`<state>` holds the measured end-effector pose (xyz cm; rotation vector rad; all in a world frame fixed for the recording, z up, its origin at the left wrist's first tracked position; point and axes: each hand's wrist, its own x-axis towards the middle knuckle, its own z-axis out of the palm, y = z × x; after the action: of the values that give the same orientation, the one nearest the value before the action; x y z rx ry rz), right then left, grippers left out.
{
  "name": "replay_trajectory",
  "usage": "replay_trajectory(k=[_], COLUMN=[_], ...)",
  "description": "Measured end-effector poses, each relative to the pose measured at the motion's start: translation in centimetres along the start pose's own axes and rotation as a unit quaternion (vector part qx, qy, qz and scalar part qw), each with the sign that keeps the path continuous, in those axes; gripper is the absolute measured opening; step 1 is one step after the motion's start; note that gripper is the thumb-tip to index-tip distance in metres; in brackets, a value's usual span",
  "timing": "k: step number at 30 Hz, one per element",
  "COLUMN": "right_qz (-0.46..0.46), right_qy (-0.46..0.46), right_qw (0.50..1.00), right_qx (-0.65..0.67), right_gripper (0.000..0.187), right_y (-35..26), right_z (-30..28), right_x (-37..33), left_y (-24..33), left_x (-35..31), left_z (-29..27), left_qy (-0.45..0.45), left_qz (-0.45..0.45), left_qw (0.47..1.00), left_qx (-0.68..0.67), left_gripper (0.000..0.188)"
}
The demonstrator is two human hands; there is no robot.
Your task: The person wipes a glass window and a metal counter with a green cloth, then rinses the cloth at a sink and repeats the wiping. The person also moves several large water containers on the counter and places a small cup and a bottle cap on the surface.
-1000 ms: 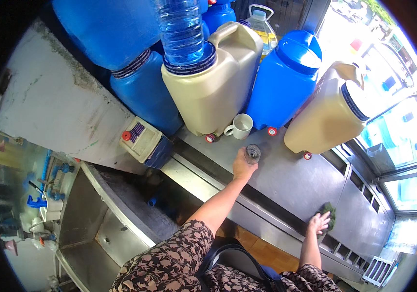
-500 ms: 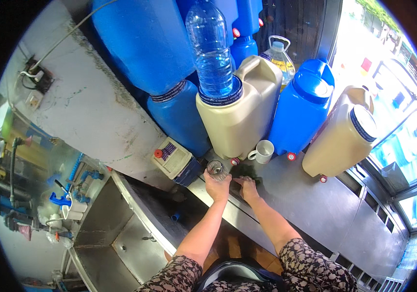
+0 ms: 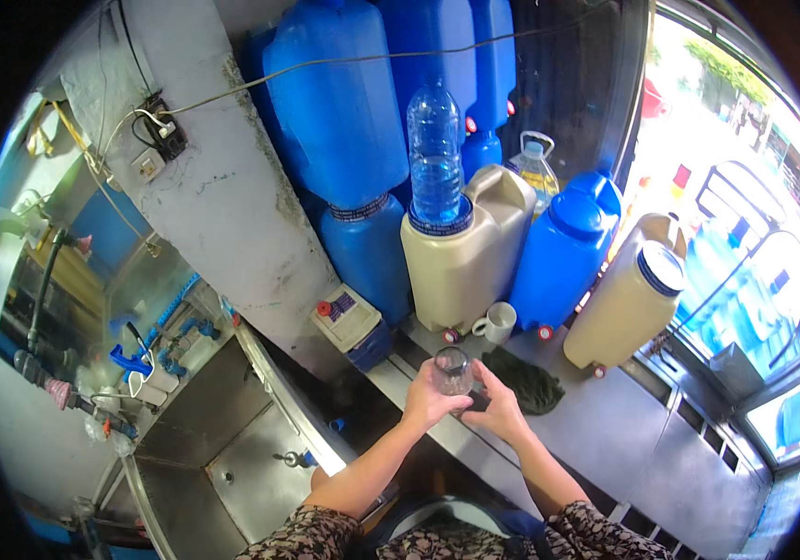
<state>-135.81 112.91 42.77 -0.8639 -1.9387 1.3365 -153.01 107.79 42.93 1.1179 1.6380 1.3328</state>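
A clear drinking glass (image 3: 453,371) is up in front of me, above the near edge of the steel counter. My left hand (image 3: 430,399) wraps round its left side. Against its right side are the fingers of my right hand (image 3: 501,403), with the thumb lower down near the left thumb. The glass's underside is partly hidden by my hands. Just right of my right hand, a dark green cloth (image 3: 529,383) lies crumpled on the counter. Behind the glass stands a white mug (image 3: 496,323), its handle to the left.
Beige jugs (image 3: 437,275) (image 3: 619,303) and a blue jug (image 3: 563,247) with red-ringed taps line the counter (image 3: 624,420). A water bottle (image 3: 436,173) stands on one jug. A small blue-and-white box (image 3: 351,327) sits left, beyond the steel sink (image 3: 260,457).
My right hand has left the dark cloth and come up to the glass. The glass has moved right and nearer to me in my left hand. My view has shifted.
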Motion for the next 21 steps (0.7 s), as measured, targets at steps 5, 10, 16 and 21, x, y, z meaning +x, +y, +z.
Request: replay_trajectory(k=[5, 10, 16, 21], right_qz=[-0.002, -0.027, 0.017, 0.118], right_qy=[0.121, 0.264, 0.405, 0.528], right_qw=[0.99, 0.964, 0.912, 0.841], right_qx=[0.077, -0.001, -0.055, 0.0], right_gripper=[0.082, 0.076, 0.069, 0.073], right_y=[-2.5, -3.9, -5.7, -5.3], right_z=[1.0, 1.5, 4.0, 7.9], right_x=[-4.2, -10.8, -22.9, -33.9], left_y=[1.9, 4.1, 3.8, 1.1], left_x=[-2.9, -7.2, -14.3, -18.4], left_z=[1.9, 4.3, 4.4, 2.3], left_qy=[-0.094, -0.207, -0.423, -0.496], left_qz=[0.014, 0.018, 0.145, 0.238], left_qw=[0.994, 0.972, 0.893, 0.779], left_qx=[-0.05, -0.109, -0.042, 0.299], left_gripper=[0.075, 0.073, 0.119, 0.112])
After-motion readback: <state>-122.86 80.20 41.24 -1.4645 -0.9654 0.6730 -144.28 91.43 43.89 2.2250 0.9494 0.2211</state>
